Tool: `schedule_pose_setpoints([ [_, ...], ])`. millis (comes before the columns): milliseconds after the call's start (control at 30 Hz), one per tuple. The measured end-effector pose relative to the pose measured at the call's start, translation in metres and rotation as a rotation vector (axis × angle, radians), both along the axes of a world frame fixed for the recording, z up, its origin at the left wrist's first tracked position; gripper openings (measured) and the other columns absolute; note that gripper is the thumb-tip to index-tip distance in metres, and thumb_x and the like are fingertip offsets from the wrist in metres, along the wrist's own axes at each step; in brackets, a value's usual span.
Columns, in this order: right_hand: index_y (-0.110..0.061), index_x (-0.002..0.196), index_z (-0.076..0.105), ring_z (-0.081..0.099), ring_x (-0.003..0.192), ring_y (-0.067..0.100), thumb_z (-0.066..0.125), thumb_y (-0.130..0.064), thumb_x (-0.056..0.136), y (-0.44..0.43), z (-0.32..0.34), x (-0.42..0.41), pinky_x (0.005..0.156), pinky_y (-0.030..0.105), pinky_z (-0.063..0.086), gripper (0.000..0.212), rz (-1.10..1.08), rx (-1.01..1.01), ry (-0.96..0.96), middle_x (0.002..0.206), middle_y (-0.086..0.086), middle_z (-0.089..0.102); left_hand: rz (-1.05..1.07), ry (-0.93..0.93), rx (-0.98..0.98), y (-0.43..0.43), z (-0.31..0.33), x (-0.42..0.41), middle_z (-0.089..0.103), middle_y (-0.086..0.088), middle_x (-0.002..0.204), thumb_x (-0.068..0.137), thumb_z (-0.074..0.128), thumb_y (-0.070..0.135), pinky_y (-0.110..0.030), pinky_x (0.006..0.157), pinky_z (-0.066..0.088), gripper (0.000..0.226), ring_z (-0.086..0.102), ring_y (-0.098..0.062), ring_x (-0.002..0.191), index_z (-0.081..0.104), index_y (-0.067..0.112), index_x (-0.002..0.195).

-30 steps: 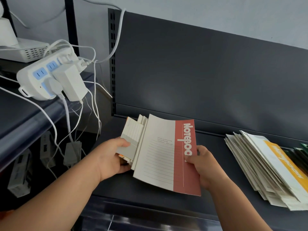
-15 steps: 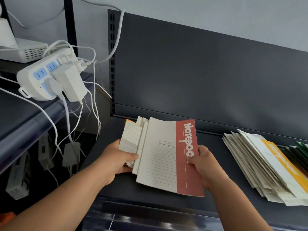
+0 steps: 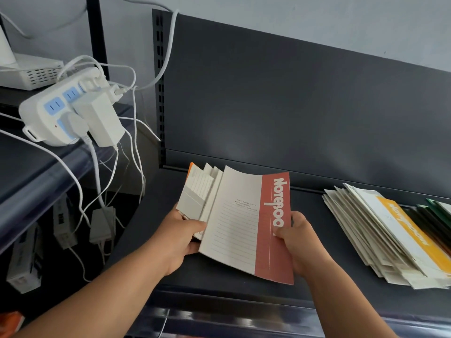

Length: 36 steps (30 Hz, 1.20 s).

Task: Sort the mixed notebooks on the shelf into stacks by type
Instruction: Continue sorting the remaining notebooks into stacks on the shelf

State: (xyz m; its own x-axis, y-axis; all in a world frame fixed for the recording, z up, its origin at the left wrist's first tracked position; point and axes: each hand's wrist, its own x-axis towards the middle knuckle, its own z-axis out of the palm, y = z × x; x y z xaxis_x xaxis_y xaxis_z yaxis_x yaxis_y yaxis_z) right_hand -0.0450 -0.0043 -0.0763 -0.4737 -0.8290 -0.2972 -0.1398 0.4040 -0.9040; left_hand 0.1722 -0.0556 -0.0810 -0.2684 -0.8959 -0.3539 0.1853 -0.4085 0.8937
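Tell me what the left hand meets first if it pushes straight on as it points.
Probably the red-banded notebook the right hand pinches: the left hand, gripping a notebook bundle, points toward its cream cover. Depth is unclear.

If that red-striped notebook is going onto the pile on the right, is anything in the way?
Nothing visible does. The right hand pinches the red-striped notebook at its right edge, and only bare dark shelf lies between it and the fanned pile. The bundle in the left hand sits on the other side.
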Motion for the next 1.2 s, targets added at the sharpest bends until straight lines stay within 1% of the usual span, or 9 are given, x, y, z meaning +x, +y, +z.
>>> schedule_pose_setpoints([
  [167,-0.021,0.113,0.047,0.069,0.093,0.025,0.055,-0.019,0.099,0.005,0.002,-0.001,0.088,0.054,0.055,0.016,-0.010,-0.003,-0.017,0.106,0.002,0.066,0.100,0.026,0.050,0.002,-0.001,-0.001,0.069,-0.013,0.104,0.086,0.049,-0.017,-0.037,0.059,0.057,0.039,0.069,-0.029,0.089,0.058,0.010,0.113],
  [467,-0.024,0.108,0.054,0.072,0.086,0.020,0.058,-0.016,0.097,0.016,0.015,-0.014,0.075,0.043,0.059,0.014,-0.061,-0.100,-0.006,0.100,-0.001,0.071,0.106,0.121,-0.003,0.003,0.017,-0.005,0.067,-0.012,0.108,0.088,0.048,-0.014,-0.039,0.060,0.057,0.041,0.067,-0.030,0.094,0.058,0.013,0.117],
  [600,-0.023,0.106,0.056,0.073,0.075,0.013,0.060,-0.014,0.096,0.025,0.028,-0.025,0.059,0.030,0.056,0.014,-0.054,-0.153,-0.022,0.095,-0.003,0.073,0.092,0.160,-0.028,0.009,0.026,-0.014,0.068,-0.011,0.109,0.088,0.048,-0.012,-0.039,0.062,0.057,0.040,0.067,-0.030,0.095,0.059,0.015,0.116],
  [733,-0.018,0.112,0.057,0.073,0.072,0.014,0.061,-0.011,0.095,0.039,0.043,-0.042,0.048,0.025,0.054,0.018,-0.076,-0.193,-0.034,0.094,0.000,0.074,0.067,0.188,-0.062,0.021,0.039,-0.032,0.067,-0.013,0.111,0.089,0.049,-0.011,-0.041,0.064,0.057,0.040,0.067,-0.031,0.097,0.057,0.014,0.119],
  [833,-0.022,0.106,0.058,0.072,0.062,0.009,0.059,-0.013,0.096,0.055,0.054,-0.062,0.040,0.018,0.050,0.013,-0.082,-0.231,-0.014,0.089,-0.005,0.073,0.049,0.203,-0.084,0.032,0.049,-0.052,0.068,-0.014,0.111,0.088,0.049,-0.011,-0.039,0.061,0.058,0.040,0.067,-0.031,0.096,0.057,0.011,0.121],
  [867,-0.024,0.104,0.058,0.072,0.062,0.008,0.059,-0.015,0.097,0.062,0.057,-0.069,0.041,0.019,0.050,0.012,-0.086,-0.236,0.003,0.088,-0.007,0.073,0.046,0.209,-0.090,0.037,0.051,-0.061,0.068,-0.014,0.109,0.088,0.049,-0.012,-0.038,0.058,0.059,0.040,0.068,-0.030,0.094,0.057,0.010,0.121],
  [933,-0.026,0.105,0.058,0.073,0.071,0.013,0.060,-0.018,0.096,0.078,0.062,-0.088,0.052,0.027,0.055,0.012,-0.107,-0.244,0.043,0.092,-0.008,0.072,0.040,0.220,-0.099,0.050,0.057,-0.081,0.069,-0.013,0.105,0.089,0.048,-0.012,-0.035,0.055,0.059,0.038,0.068,-0.028,0.089,0.058,0.010,0.118],
  [1000,-0.027,0.110,0.056,0.071,0.081,0.016,0.062,-0.021,0.095,0.097,0.066,-0.109,0.060,0.032,0.055,0.016,-0.135,-0.246,0.065,0.097,-0.007,0.071,0.021,0.233,-0.105,0.065,0.062,-0.104,0.069,-0.014,0.105,0.089,0.048,-0.012,-0.036,0.056,0.059,0.037,0.069,-0.028,0.088,0.059,0.009,0.117],
  [1200,-0.021,0.113,0.058,0.072,0.090,0.024,0.067,-0.018,0.091,0.171,0.072,-0.184,0.083,0.050,0.058,0.024,-0.206,-0.247,0.046,0.103,0.000,0.073,-0.038,0.260,-0.097,0.123,0.069,-0.184,0.068,-0.018,0.111,0.089,0.047,-0.012,-0.041,0.061,0.061,0.038,0.069,-0.031,0.090,0.058,0.004,0.122],
])
